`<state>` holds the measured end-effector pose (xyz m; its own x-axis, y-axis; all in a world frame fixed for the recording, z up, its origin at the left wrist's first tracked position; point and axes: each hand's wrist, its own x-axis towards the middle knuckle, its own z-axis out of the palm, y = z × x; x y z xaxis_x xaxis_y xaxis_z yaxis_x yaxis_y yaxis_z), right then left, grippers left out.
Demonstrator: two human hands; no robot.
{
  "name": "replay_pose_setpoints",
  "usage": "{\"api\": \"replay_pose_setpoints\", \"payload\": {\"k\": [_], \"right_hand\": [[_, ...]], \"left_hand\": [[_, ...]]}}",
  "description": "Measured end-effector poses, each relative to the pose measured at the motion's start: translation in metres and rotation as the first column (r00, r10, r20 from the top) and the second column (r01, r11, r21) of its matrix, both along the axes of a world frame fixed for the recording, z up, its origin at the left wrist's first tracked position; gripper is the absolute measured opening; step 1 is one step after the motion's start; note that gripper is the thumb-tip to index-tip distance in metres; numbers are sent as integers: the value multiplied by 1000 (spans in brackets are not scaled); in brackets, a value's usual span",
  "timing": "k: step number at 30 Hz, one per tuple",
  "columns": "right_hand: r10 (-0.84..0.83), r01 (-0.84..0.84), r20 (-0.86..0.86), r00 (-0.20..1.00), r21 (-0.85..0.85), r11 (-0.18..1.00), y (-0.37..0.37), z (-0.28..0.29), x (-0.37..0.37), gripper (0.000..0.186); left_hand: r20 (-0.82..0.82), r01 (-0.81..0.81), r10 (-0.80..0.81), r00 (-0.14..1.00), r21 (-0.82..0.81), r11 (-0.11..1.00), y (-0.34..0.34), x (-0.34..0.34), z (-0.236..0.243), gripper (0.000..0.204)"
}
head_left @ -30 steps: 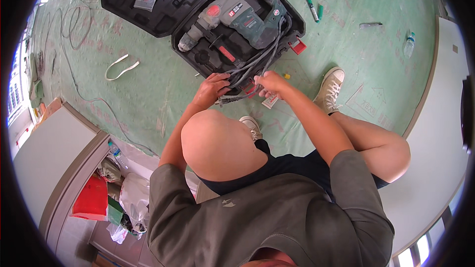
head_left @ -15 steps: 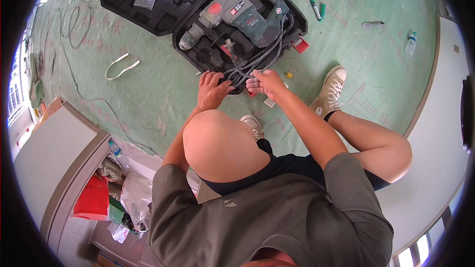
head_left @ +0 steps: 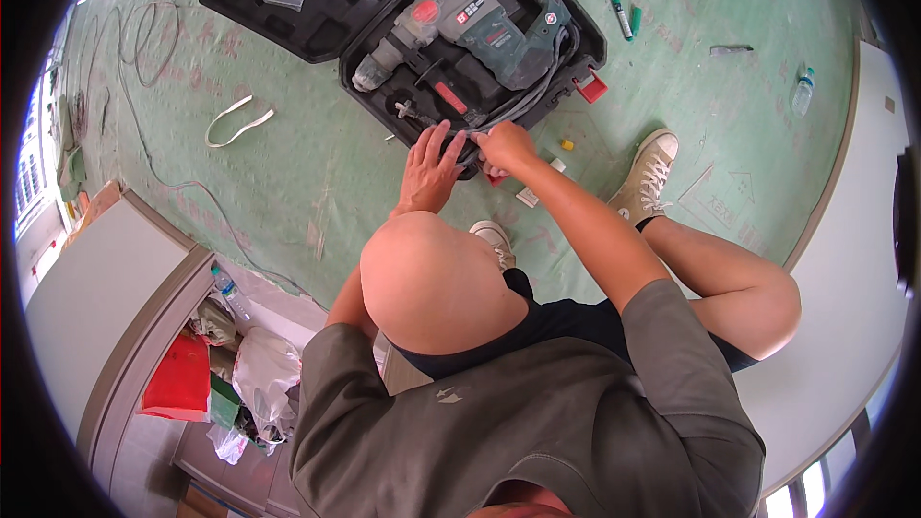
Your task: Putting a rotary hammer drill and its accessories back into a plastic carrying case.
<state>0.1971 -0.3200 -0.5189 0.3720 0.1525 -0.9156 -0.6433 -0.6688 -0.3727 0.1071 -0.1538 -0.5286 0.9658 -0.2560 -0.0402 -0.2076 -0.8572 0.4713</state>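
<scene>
A grey-green rotary hammer lies in an open black carrying case on the floor. Its grey power cord runs down the right side of the tray and bunches at the near corner. There my right hand is closed around the cord. Beside it, the fingers of my left hand are spread and rest over the near edge of the tray, against the cord. A side handle with a red part lies next to the tool, and the cord's plug sits near my left fingertips.
Green markers, a grey utility knife and a plastic bottle lie to the right on the green floor covering. A white strap and a long thin cable are at left. White panels stand at the right.
My left hand has moved up and right, its fingers stretching over the cord. My right hand has closed further on it. The cord lies more along the tray, uncovering the side handle.
</scene>
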Motion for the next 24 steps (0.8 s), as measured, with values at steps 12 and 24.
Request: {"api": "replay_pose_setpoints", "payload": {"k": [12,24], "right_hand": [[390,-423,899,200,-280,862,-36,-6,-9,30],[470,-507,770,431,-224,833,-31,-9,13,23]], "left_hand": [[3,45,-45,999,49,998,-5,9,-1,54],[28,-28,26,999,73,997,-4,17,-4,44]]}}
